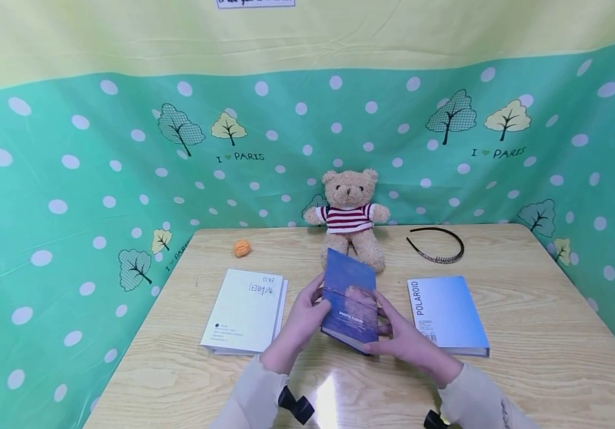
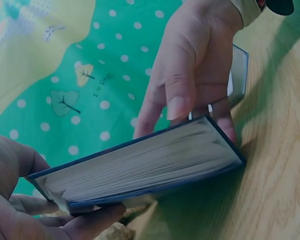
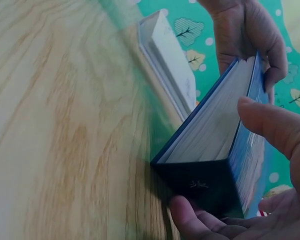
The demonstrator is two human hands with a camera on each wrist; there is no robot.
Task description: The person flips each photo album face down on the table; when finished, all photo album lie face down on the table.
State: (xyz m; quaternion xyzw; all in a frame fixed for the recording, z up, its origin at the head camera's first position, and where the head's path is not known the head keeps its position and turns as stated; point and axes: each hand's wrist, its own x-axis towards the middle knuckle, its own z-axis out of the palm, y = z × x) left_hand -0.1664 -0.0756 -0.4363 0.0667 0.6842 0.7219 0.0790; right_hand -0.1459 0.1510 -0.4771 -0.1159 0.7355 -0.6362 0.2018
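Note:
A dark blue photo album (image 1: 347,304) is tilted up over the middle of the table, its printed cover facing me. My left hand (image 1: 302,313) grips its left side, thumb in front and fingers behind. At the spine side, my right hand (image 1: 404,336) holds the album with thumb and fingers spread around it. The left wrist view shows the page block of the album (image 2: 145,162) between its covers, with the left hand (image 2: 20,195) on one end. In the right wrist view, fingertips of the right hand (image 3: 270,165) lie against the dark spine.
A white album (image 1: 243,313) lies to the left, a blue-and-white Polaroid album (image 1: 449,313) to the right. Behind sits a teddy bear (image 1: 347,220) in a striped shirt. A black headband (image 1: 443,260) and a small orange object (image 1: 242,248) lie towards the back.

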